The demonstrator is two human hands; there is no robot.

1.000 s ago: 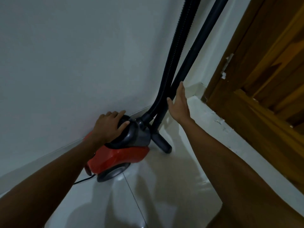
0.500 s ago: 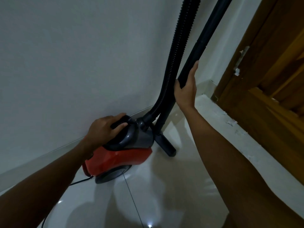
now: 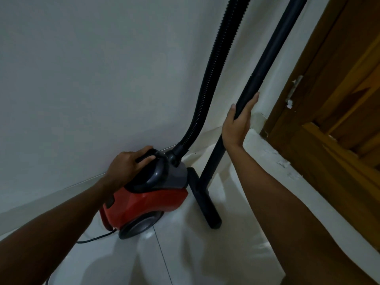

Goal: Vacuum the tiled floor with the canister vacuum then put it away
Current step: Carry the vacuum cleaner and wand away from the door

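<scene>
A red and grey canister vacuum stands on the white tiled floor against the wall. My left hand grips its black carry handle on top. A ribbed black hose rises from the canister's front and runs out of the top of the view. The rigid black wand leans upright beside it, with its floor head resting on the tiles next to the canister. My right hand holds the wand at mid height, fingers loosely around it.
A white wall runs behind the vacuum. A raised white threshold and a brown wooden door with its frame stand to the right. The black power cord trails left from the canister's rear.
My right hand has slid higher up the wand and pulled it away from the hose, to the right. My left hand has stayed on the canister's handle.
</scene>
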